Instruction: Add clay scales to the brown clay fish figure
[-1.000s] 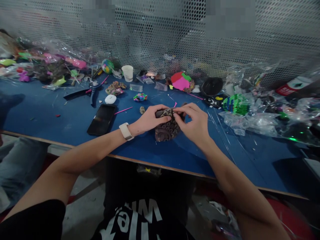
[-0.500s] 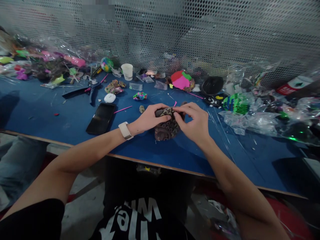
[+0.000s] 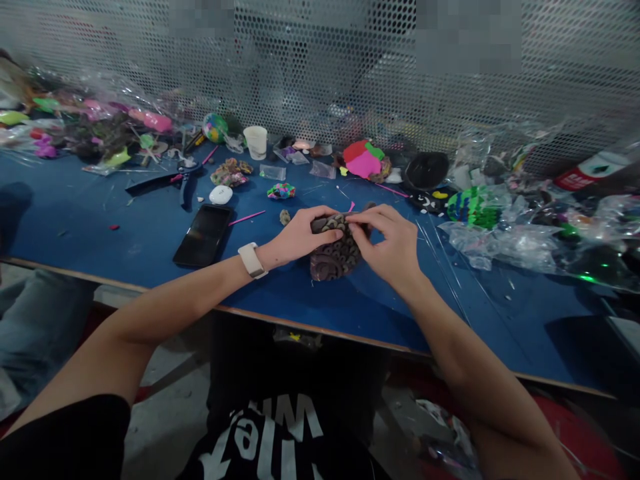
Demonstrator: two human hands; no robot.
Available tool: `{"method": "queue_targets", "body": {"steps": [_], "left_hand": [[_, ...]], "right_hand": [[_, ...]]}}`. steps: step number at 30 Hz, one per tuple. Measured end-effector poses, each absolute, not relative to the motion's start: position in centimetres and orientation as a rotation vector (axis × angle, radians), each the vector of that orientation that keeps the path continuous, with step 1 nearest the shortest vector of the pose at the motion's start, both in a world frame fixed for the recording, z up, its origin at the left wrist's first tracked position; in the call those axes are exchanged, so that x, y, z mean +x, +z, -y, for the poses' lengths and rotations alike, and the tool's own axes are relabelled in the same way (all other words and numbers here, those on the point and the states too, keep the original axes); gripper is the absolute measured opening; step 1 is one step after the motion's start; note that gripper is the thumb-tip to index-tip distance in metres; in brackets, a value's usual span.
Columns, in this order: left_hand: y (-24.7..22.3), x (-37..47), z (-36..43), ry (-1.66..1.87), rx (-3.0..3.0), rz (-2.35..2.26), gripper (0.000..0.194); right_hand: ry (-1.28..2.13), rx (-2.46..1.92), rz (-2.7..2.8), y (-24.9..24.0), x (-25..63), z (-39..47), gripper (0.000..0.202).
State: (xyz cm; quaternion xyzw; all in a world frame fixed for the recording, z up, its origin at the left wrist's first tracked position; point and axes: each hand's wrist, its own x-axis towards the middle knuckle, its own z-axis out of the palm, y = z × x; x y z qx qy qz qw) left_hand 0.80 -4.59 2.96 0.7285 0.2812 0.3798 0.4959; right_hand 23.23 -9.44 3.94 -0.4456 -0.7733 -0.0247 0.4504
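Observation:
A dark brown clay figure, covered in small ring-shaped scales, sits on the blue table near its front edge. My left hand is wrapped round its left side, the thumb lying across the scales. From the right, my right hand presses thumb and index finger together at the top of the figure. Whether a small bit of clay is between those fingertips is too small to tell. Left of the figure lies a small brownish lump.
A black phone, blue-handled pliers, a white pebble and a pink stick lie to the left. Behind stand a paper cup and a pink-and-red painted piece. Crumpled plastic bags fill the right; perforated metal rises behind.
The right fingertips have shifted very slightly on top of the clay figure. The left hand keeps its hold, and the figure stays in place.

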Motion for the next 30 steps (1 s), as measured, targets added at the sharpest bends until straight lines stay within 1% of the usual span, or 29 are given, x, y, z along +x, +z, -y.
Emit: {"method": "queue_targets", "body": {"steps": [9, 14, 16, 19, 21, 24, 27, 28, 30], "left_hand": [[3.3, 0.6, 4.6, 0.890, 1.749, -0.692, 0.040], [2.7, 0.9, 4.4, 0.872, 1.585, -0.722, 0.042], [2.4, 0.9, 4.0, 0.828, 1.448, -0.775, 0.045], [2.4, 0.3, 3.0, 0.642, 1.413, -0.803, 0.042], [2.5, -0.3, 2.4, 0.461, 1.528, -0.740, 0.040], [2.8, -0.8, 1.9, 0.289, 1.761, -0.614, 0.042], [2.8, -1.0, 1.8, 0.396, 2.040, -0.573, 0.040], [2.8, -1.1, 1.8, 0.478, 2.128, -0.592, 0.040], [2.9, -1.6, 1.3, 0.638, 2.322, -0.679, 0.039]], "right_hand": [[-0.065, -1.119, 1.915, 4.1, 23.2, 9.9, 0.021], [-0.054, -1.100, 1.930, 4.2, 23.3, 9.7, 0.022], [-0.081, -1.136, 1.909, 4.5, 23.8, 9.5, 0.021], [-0.074, -1.196, 1.858, 5.1, 24.9, 9.0, 0.019], [0.082, -1.204, 1.909, 5.3, 25.6, 8.6, 0.019], [0.544, -1.234, 2.083, 5.1, 26.1, 8.3, 0.026], [0.971, -1.283, 2.153, 4.3, 25.9, 8.1, 0.039], [1.032, -1.301, 2.147, 4.0, 25.8, 8.1, 0.039], [1.036, -1.351, 2.143, 3.4, 25.7, 8.0, 0.032]]}}
